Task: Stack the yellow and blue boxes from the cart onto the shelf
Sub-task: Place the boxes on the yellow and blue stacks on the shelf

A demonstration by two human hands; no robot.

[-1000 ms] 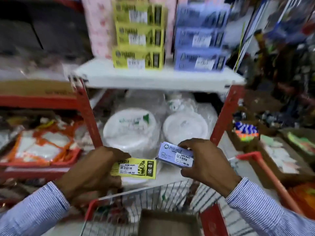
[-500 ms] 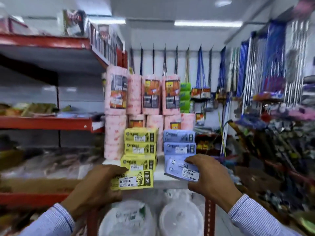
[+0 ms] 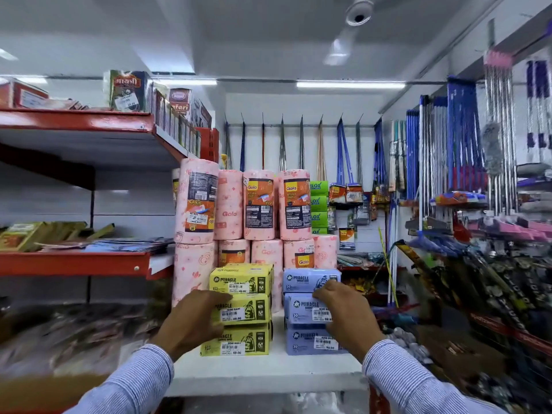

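Note:
My left hand (image 3: pixel 191 321) is shut on a yellow Miracle box (image 3: pixel 243 309), gripping its left end. I hold it against the front of the yellow stack (image 3: pixel 242 279), at mid height. My right hand (image 3: pixel 346 315) is shut on a blue Miracle box (image 3: pixel 304 312), fingers over its top right edge. That box is level with the middle of the blue stack (image 3: pixel 307 277). Both stacks stand side by side on the white shelf (image 3: pixel 263 372). The cart is out of view.
Pink Gala kitchen-towel rolls (image 3: pixel 260 204) stand two tiers high right behind both stacks. Red shelves (image 3: pixel 74 261) with packets run along the left. Brooms and mops (image 3: pixel 463 144) hang on the right, with packed racks below them.
My view has risen from the cart to the shelf. Both hands have carried their boxes up and forward, from over the cart to the fronts of the two stacks.

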